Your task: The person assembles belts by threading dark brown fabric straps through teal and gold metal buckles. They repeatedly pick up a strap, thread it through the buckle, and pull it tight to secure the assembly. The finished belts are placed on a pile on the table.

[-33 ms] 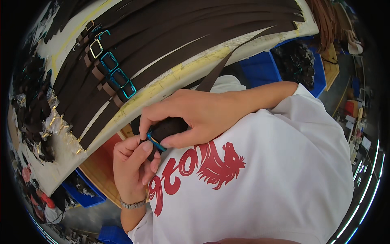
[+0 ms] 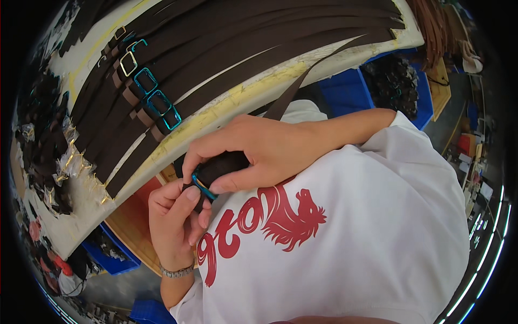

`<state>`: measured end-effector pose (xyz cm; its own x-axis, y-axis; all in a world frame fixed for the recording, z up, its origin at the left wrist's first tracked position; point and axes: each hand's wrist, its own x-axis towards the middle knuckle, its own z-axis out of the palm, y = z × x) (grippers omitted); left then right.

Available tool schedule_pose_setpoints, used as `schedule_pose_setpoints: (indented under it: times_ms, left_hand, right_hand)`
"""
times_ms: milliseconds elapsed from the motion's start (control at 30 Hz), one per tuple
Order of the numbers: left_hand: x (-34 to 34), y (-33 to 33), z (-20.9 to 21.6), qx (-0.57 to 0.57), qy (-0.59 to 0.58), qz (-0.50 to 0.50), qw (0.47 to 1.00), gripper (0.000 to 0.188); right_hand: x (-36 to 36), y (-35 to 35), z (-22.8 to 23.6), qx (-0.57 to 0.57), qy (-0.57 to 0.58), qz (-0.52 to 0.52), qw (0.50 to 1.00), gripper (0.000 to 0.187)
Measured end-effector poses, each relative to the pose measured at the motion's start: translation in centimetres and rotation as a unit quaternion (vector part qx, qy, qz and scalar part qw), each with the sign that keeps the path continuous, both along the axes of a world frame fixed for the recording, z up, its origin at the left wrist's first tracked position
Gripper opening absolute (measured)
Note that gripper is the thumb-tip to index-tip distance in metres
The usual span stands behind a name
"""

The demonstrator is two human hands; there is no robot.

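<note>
In front of my shirt, both hands meet at a belt buckle (image 2: 204, 187) with a shiny blue film on its frame. My left hand (image 2: 168, 222), with a metal watch at the wrist, pinches the short dark end beside the buckle between thumb and fingers. From above, my right hand (image 2: 272, 148) closes round the buckle's other side and the dark brown belt strap (image 2: 225, 163), which bends under its palm. A strip of the belt rises behind my right wrist to the table. The fingers hide part of the buckle.
Many dark brown belts (image 2: 232, 59) lie side by side on the pale worktable (image 2: 224, 113), with blue-filmed buckles (image 2: 162, 108) and a gold-toned buckle (image 2: 128, 63) at their left ends. Plastic-wrapped buckles (image 2: 70, 156) crowd the left side. A blue bin (image 2: 348, 89) stands below the table's right part.
Both hands and the buckle have shifted very slightly left and up. The grip looks the same.
</note>
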<state>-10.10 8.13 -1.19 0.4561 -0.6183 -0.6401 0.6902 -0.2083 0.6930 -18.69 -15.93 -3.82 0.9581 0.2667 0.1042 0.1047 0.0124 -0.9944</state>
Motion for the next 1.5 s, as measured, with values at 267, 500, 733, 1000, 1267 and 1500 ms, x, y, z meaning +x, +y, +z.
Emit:
schedule_pose_setpoints:
  times_ms: [267, 500, 733, 1000, 1267, 1500]
  left_hand:
    - [-0.7, -0.5, 0.6, 0.038, -0.087, 0.002, 0.995, 0.03]
    - [-1.1, -0.8, 0.9, 0.006, -0.078, 0.039, 0.996, 0.029]
    - [-1.4, -1.2, 1.9, 0.032, -0.098, -0.007, 0.995, 0.025]
    - [0.4, 0.6, 1.1, 0.005, -0.367, -0.216, 0.905, 0.026]
    - [-1.5, -0.9, 1.8, -0.012, -0.145, 0.027, 0.989, 0.026]
    - [0.1, 0.3, 1.5, -0.042, -0.454, -0.165, 0.875, 0.023]
  right_hand:
    - [0.2, 0.5, -2.0, -0.055, -0.108, -0.049, 0.991, 0.043]
    - [0.1, 0.1, -1.7, -0.117, -0.167, -0.029, 0.979, 0.061]
    - [0.5, 0.0, -2.0, -0.158, -0.219, -0.013, 0.963, 0.061]
    - [0.8, -0.3, -0.6, -0.214, -0.235, 0.092, 0.944, 0.06]
    - [1.6, 0.1, -2.1, -0.054, -0.286, -0.035, 0.956, 0.06]
    - [1.2, 0.2, -2.3, -0.053, -0.345, 0.003, 0.937, 0.059]
